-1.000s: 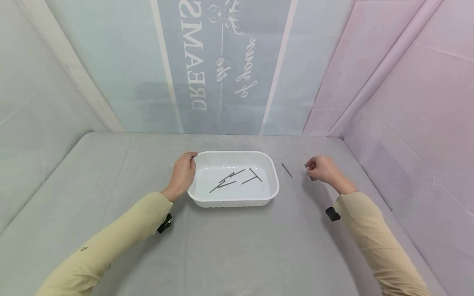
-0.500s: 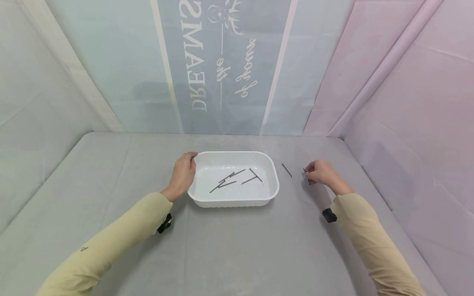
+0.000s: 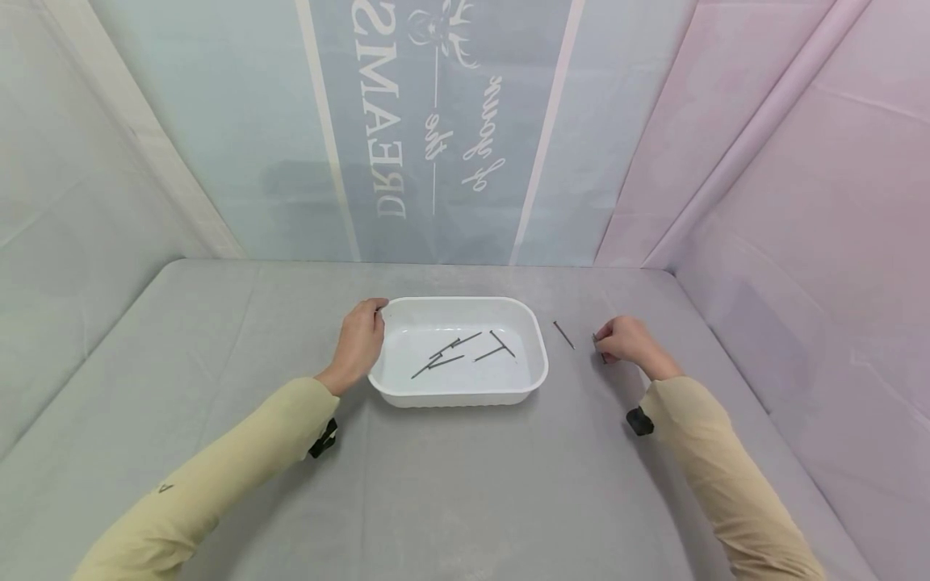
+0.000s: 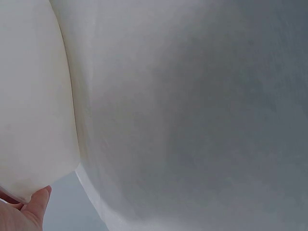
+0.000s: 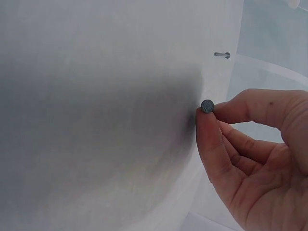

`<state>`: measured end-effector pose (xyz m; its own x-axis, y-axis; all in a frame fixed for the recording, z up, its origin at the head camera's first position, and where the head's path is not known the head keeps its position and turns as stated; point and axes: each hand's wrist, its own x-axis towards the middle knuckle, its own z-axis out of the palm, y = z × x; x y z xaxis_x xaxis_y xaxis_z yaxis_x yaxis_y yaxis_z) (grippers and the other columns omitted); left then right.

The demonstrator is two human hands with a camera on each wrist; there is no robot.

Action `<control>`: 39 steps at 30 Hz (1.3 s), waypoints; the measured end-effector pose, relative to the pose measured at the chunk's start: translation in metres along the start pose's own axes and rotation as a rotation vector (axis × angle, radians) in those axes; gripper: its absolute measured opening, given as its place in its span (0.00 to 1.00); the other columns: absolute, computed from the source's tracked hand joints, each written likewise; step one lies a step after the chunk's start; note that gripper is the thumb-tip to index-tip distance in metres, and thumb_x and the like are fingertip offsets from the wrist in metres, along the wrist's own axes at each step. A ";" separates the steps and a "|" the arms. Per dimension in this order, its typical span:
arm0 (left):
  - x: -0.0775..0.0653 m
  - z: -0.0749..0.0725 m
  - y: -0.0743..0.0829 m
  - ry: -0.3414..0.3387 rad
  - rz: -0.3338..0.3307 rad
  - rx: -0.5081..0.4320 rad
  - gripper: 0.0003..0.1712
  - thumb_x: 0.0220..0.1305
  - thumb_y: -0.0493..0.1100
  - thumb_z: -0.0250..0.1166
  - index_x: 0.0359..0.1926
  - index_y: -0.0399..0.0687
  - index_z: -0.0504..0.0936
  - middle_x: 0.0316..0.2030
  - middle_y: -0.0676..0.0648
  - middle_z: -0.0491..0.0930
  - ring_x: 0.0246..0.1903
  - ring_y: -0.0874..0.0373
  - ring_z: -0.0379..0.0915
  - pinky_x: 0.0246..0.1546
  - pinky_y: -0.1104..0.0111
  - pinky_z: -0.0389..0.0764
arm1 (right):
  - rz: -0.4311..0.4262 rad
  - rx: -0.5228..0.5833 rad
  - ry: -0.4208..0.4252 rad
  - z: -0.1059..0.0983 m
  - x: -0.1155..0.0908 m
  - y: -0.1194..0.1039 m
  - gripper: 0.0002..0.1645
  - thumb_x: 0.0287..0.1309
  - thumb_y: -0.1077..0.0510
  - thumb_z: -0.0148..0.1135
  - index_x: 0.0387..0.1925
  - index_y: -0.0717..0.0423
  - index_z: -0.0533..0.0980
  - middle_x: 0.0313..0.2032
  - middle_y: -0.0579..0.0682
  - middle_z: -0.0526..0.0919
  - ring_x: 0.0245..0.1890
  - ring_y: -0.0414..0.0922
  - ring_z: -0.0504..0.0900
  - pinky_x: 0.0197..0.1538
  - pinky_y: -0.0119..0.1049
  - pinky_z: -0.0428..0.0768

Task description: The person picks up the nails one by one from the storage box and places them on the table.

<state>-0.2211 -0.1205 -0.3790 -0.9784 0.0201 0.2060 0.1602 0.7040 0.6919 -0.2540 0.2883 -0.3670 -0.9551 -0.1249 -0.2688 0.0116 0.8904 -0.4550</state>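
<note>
A white plastic tray (image 3: 454,399) stands mid-table in the head view, with several dark nails (image 3: 446,361) lying loosely inside, some crossing. My left hand (image 3: 358,335) grips its left rim; the left wrist view catches the thumb (image 4: 39,204) against the tray wall (image 4: 36,96). To the right of the tray, my right hand (image 3: 630,343) pinches one nail (image 5: 207,106) between thumb and forefinger, its round head facing the right wrist camera. Between that hand and the tray, a single nail (image 3: 563,335) lies on the cloth.
Grey cloth (image 3: 465,492) covers the table. A pale blue printed curtain (image 3: 276,137) hangs behind the far edge, and fabric walls (image 3: 814,242) close off both sides. Each wrist carries a small black device (image 3: 640,421).
My right hand has shifted slightly left, towards the tray, still pinching the nail. The left hand, the tray and the other nails stay in place.
</note>
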 end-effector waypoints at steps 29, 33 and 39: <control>0.000 0.000 -0.002 -0.003 0.003 -0.001 0.19 0.69 0.33 0.42 0.57 0.31 0.68 0.51 0.35 0.71 0.52 0.45 0.68 0.49 0.59 0.74 | -0.083 -0.133 -0.037 -0.012 0.002 -0.025 0.14 0.48 0.65 0.54 0.37 0.72 0.75 0.33 0.61 0.78 0.28 0.48 0.76 0.30 0.38 0.77; 0.000 0.000 -0.002 0.001 0.010 -0.005 0.19 0.69 0.33 0.42 0.57 0.31 0.68 0.51 0.35 0.71 0.51 0.45 0.69 0.49 0.59 0.74 | -0.096 -0.175 -0.027 -0.013 0.002 -0.035 0.15 0.49 0.64 0.56 0.38 0.72 0.75 0.35 0.62 0.78 0.34 0.52 0.76 0.35 0.43 0.77; -0.001 0.000 -0.001 0.007 0.019 -0.008 0.19 0.69 0.33 0.42 0.56 0.30 0.68 0.51 0.34 0.71 0.51 0.45 0.69 0.49 0.59 0.74 | -0.117 -0.203 -0.027 -0.015 0.004 -0.048 0.16 0.47 0.64 0.56 0.39 0.72 0.75 0.36 0.62 0.79 0.35 0.54 0.77 0.37 0.45 0.78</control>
<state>-0.2204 -0.1219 -0.3798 -0.9741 0.0290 0.2241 0.1803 0.6976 0.6934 -0.2631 0.2518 -0.3340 -0.9381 -0.2418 -0.2481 -0.1612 0.9385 -0.3054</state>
